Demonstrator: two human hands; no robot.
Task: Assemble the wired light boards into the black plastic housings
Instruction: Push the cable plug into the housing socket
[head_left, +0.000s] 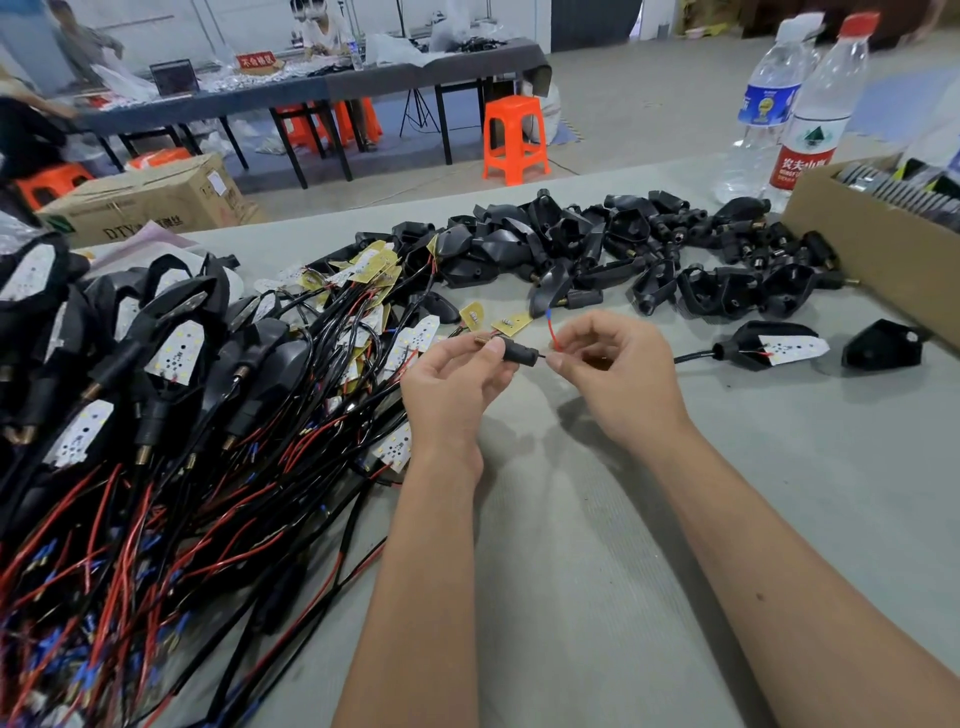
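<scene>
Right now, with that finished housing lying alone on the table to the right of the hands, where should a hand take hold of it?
Probably by the round neck of the finished housing, at its left end where the black cable exits. It lies open side up with the white light board exposed, so come from above and pinch the neck with the fingers, keeping off the board.
</scene>
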